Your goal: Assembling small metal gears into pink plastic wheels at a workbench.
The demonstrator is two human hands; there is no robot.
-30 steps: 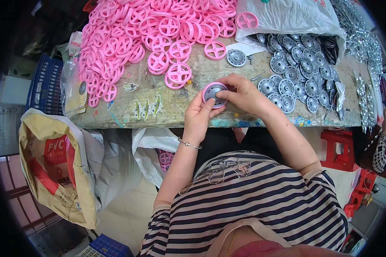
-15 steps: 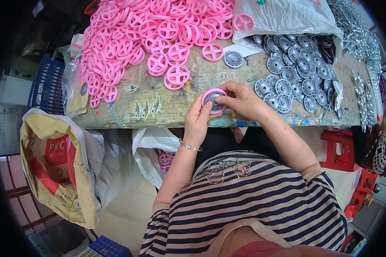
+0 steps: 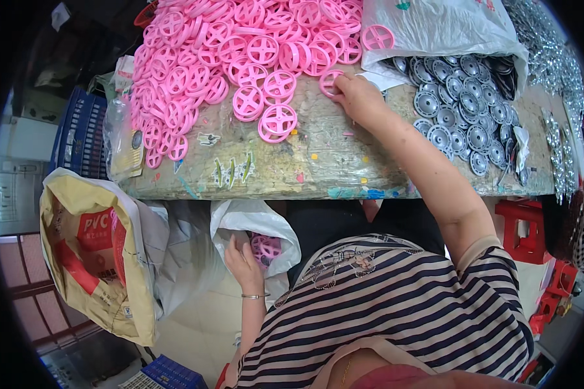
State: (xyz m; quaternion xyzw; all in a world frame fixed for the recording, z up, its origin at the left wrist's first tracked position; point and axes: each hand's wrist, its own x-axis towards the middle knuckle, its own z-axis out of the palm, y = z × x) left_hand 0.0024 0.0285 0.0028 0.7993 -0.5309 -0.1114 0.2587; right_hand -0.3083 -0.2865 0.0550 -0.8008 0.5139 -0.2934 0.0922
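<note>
My right hand (image 3: pixel 362 100) reaches over the table with its fingers closed on the rim of a pink spoked plastic wheel (image 3: pixel 329 84). That wheel lies at the near edge of a big heap of similar pink wheels (image 3: pixel 250 48). My left hand (image 3: pixel 242 260) is low at the mouth of a white plastic bag (image 3: pixel 230 220) below the table edge. Its fingers are stretched out and apart, with nothing seen in them. Inside the bag are several pink wheels with dark parts (image 3: pixel 266 249). Grey round discs (image 3: pixel 470 104) lie piled on the right of the table.
A white plastic sack (image 3: pixel 444 29) lies behind the discs. Silver tinsel (image 3: pixel 551 52) hangs at the far right. An open tan sack (image 3: pixel 52 194) stands at the left, near blue crates (image 3: pixel 78 133). Red stools (image 3: pixel 522 230) are at the right below the worn tabletop (image 3: pixel 292 168).
Both hands held a pink wheel with a grey disc at the table edge. My left hand has dropped to the white bag, the piece gone from view; my right has moved to another pink wheel.
</note>
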